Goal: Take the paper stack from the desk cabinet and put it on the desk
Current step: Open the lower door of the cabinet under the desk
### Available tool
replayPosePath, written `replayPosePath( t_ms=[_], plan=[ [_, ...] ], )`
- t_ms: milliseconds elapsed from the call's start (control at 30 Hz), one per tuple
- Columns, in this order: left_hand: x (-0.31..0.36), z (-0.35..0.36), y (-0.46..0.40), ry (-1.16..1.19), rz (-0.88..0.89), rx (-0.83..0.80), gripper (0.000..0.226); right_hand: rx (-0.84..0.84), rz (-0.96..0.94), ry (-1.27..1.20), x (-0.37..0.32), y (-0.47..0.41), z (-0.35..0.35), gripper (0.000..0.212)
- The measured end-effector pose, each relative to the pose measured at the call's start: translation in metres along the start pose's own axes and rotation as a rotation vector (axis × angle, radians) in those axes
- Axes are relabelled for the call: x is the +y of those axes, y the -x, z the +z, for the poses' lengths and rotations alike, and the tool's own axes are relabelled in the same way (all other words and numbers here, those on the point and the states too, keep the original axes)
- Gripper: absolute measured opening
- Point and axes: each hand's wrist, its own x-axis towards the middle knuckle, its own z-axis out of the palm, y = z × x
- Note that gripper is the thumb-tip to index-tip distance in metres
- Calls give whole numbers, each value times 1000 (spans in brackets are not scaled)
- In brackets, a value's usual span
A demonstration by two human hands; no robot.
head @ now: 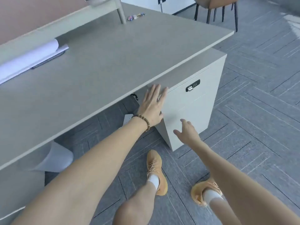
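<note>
Left hand (pixel 152 106) spread wide on the cabinet (pixel 191 101) edge under the surface (pixel 105 62); right hand (pixel 186 129) open, empty, at five o'clock.

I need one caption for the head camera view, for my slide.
Both open hands, left and right, reach the closed desk cabinet.

Your way into the desk cabinet (pixel 191 101) is closed — its front panel is shut, with a lock (pixel 192 85) near the top. The desk (pixel 113 62) top hangs over it, leaving only a narrow gap. The middle of the desk is bare; white paper (pixel 27 59) occupies the far left. The floor (pixel 251 127) to the right is open.
</note>
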Motion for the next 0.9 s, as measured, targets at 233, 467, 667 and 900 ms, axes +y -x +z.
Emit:
replayPosePath(
  t_ms=[233,467,667,900],
  plan=[
    [-12,29,-31,-6,35,164,107,158,-4,-349,-2,-42,50,92],
    [-15,40,-34,-2,30,234,109,316,148,-569,-11,-65,72,121],
    [-12,39,-33,1,-8,218,109,392,136,-368,-16,-71,65,135],
    [-5,37,-34,17,-63,214,110,392,155,-352,-24,-70,60,132]
  ],
)
